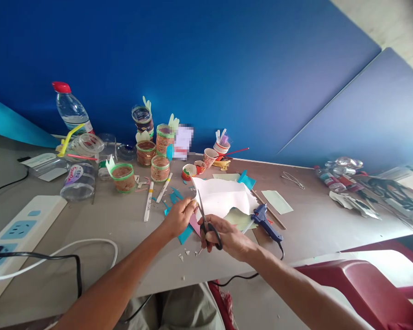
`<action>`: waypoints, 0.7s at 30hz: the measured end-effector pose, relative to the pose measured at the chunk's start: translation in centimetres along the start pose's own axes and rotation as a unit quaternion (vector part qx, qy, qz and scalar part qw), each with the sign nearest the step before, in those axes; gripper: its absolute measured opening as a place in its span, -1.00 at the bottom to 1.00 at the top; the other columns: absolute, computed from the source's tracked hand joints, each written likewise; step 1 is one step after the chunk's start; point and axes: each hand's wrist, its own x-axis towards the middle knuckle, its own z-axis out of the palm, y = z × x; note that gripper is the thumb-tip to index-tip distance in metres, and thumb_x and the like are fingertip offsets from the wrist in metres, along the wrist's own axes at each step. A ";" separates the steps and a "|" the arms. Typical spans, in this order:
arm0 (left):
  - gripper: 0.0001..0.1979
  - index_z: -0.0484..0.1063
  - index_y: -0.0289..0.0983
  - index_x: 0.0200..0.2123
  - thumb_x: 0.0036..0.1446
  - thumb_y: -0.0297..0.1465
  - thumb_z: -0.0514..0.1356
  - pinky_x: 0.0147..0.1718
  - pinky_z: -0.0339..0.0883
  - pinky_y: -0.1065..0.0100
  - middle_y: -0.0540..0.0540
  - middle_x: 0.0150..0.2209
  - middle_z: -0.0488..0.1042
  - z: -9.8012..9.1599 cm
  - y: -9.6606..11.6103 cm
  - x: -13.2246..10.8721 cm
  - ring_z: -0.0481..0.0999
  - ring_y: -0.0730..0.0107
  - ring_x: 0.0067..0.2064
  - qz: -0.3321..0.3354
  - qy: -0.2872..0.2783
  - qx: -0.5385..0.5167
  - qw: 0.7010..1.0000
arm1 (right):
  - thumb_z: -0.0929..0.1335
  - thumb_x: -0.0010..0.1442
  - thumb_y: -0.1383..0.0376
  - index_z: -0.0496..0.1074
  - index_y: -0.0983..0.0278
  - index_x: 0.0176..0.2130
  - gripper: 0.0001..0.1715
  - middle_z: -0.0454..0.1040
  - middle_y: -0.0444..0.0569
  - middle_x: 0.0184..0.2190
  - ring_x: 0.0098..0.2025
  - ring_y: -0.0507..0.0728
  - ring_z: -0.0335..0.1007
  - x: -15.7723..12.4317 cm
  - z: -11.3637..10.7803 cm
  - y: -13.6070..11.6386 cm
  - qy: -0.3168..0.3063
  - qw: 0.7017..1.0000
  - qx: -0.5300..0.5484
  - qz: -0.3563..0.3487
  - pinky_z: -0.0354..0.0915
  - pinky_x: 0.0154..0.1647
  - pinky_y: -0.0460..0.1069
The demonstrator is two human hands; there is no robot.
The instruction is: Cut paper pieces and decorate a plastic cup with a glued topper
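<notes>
My right hand (223, 236) is closed around the black handles of a pair of scissors (214, 237), whose blades point up and away from me. Just left of the blades, my left hand (179, 216) is closed in a pinch. What its fingertips hold is too small to make out. A white paper sheet (223, 192) lies behind both hands, its left edge close to the left fingertips. Under and around the hands are blue paper pieces (186, 234), a pink strip (194, 223) and small pale scraps (181, 258).
A blue glue gun (266, 224) lies right of my right hand. Two markers (149, 201), twine-wrapped cups (123, 178) and paper cups (210, 157) stand or lie behind. Leftward are a plastic jar (78, 182), a water bottle (70, 107) and a power strip (24, 229).
</notes>
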 end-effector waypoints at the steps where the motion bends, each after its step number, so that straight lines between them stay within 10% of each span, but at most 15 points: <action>1: -0.70 0.17 -0.20 -0.50 0.22 -0.17 -0.03 -0.45 0.18 0.35 0.03 -0.53 0.20 0.0 -0.1 0.0 0.19 0.41 -0.47 0.001 -0.004 -0.017 1.000 | 0.49 -0.01 0.11 0.34 0.31 -0.16 -0.50 0.45 -0.11 -0.49 -0.44 0.03 0.37 -0.2 -0.2 -0.5 0.000 1.000 -0.008 0.008 0.22 -0.44 -0.07; 8: -0.68 0.19 -0.22 -0.47 0.24 -0.15 -0.02 -0.47 0.15 0.40 0.06 -0.51 0.15 0.4 -0.8 -0.1 0.15 0.49 -0.49 -0.015 -0.041 -0.120 0.992 | 0.42 0.08 0.12 0.38 0.29 -0.18 -0.63 0.46 -0.11 -0.48 -0.45 0.05 0.42 -0.7 -1.5 -3.3 -0.012 0.987 -0.157 0.039 0.28 -0.50 -0.07; 14: -0.68 0.13 -0.23 -0.50 0.23 -0.18 -0.01 -0.50 0.04 0.42 0.10 -0.55 0.09 0.1 0.5 -0.4 0.08 0.50 -0.50 -0.034 -0.030 -0.122 0.992 | 0.37 0.10 0.31 0.45 0.25 -0.22 -0.81 0.43 -0.19 -0.58 -0.59 -0.02 0.27 -0.1 -2.3 -5.4 0.012 0.917 -0.399 -0.021 0.23 -0.54 -0.08; 21: -0.67 0.14 -0.24 -0.49 0.23 -0.16 0.01 -0.48 0.04 0.43 0.09 -0.53 0.10 0.0 0.6 -0.4 0.09 0.51 -0.48 -0.029 -0.013 -0.157 0.987 | 0.34 0.11 0.31 0.44 0.28 -0.15 -0.74 0.43 -0.17 -0.53 -0.50 0.00 0.31 1.1 -2.5 -5.9 -0.014 0.907 -0.419 -0.031 0.28 -0.43 -0.06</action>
